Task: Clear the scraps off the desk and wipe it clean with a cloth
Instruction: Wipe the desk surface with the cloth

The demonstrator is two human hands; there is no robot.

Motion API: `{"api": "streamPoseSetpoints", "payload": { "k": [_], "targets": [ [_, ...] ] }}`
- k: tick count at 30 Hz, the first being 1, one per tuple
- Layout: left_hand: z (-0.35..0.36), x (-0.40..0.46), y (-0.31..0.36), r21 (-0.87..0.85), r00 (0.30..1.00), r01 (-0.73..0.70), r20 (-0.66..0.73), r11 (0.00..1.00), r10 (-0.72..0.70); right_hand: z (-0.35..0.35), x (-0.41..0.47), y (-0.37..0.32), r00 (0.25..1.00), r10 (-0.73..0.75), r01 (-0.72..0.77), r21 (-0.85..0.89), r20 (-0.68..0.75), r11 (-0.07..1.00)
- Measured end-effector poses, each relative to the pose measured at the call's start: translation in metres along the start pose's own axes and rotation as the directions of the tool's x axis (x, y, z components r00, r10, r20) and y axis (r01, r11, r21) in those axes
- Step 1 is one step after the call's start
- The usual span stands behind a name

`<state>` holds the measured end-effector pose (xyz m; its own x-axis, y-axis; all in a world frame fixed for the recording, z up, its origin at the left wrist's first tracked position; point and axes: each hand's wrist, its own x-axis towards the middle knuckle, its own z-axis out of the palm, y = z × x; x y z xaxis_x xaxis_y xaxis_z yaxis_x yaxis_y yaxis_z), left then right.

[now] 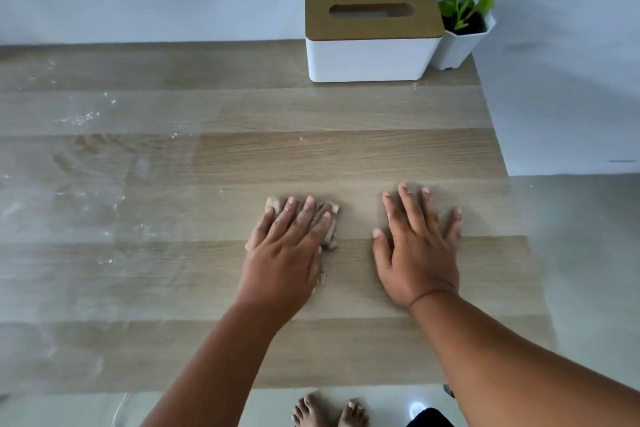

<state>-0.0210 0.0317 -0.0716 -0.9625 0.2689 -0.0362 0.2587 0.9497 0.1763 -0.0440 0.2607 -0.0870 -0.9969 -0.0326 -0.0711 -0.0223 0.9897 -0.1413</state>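
My left hand (pixel 287 250) lies flat with straight fingers on a small beige cloth (pixel 330 222), pressing it onto the wooden desk (pixel 346 149). Only the cloth's edges show around the fingers and at the right of the palm. My right hand (pixel 419 246) rests flat on the bare desk, fingers spread, a short way right of the cloth. A whitish wet or dusty smear with small specks (pixel 83 118) covers the desk's left part.
A white tissue box with a wooden lid (pixel 372 33) stands at the back right, next to a small potted plant (pixel 467 10) in the corner. The desk's right edge runs near my right hand. Bare feet (pixel 329 412) show below the front edge.
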Motion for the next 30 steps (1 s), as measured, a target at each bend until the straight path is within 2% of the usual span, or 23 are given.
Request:
{"api": "streamPoseSetpoints", "payload": {
  "k": [3, 6, 11, 15, 18, 23, 30],
  "targets": [
    [0.001, -0.050, -0.015, -0.008, 0.999, -0.035, -0.018, 0.999, 0.035, 0.000, -0.001, 0.000, 1.000, 0.001, -0.001, 0.002, 0.004, 1.000],
    [-0.007, -0.058, -0.041, -0.020, 0.999, 0.030, -0.036, 0.999, -0.031, 0.000, -0.002, 0.000, 1.000, 0.002, -0.002, -0.003, -0.003, 1.000],
    [-0.016, 0.014, -0.056, -0.060, 0.967, 0.246, -0.048, 0.967, -0.249, -0.001, -0.002, 0.000, 1.000, 0.001, 0.000, -0.001, 0.008, 1.000],
    [-0.012, 0.075, -0.046, -0.033, 0.947, 0.322, 0.003, 0.946, -0.322, -0.001, -0.001, 0.001, 1.000, -0.004, 0.004, -0.017, 0.015, 1.000],
    [-0.009, 0.087, -0.033, -0.030, 0.953, 0.303, 0.018, 0.952, -0.303, 0.000, -0.001, 0.001, 1.000, 0.001, -0.001, -0.028, 0.018, 1.000],
    [-0.007, 0.059, -0.018, -0.034, 0.982, 0.185, 0.033, 0.982, -0.184, -0.002, -0.001, 0.000, 1.000, -0.004, 0.004, -0.038, 0.013, 0.999],
    [0.000, 0.017, 0.011, -0.030, 0.981, 0.183, 0.071, 0.983, -0.180, -0.007, -0.001, -0.002, 1.000, -0.003, 0.003, -0.022, 0.029, 1.000]
  ]
}}
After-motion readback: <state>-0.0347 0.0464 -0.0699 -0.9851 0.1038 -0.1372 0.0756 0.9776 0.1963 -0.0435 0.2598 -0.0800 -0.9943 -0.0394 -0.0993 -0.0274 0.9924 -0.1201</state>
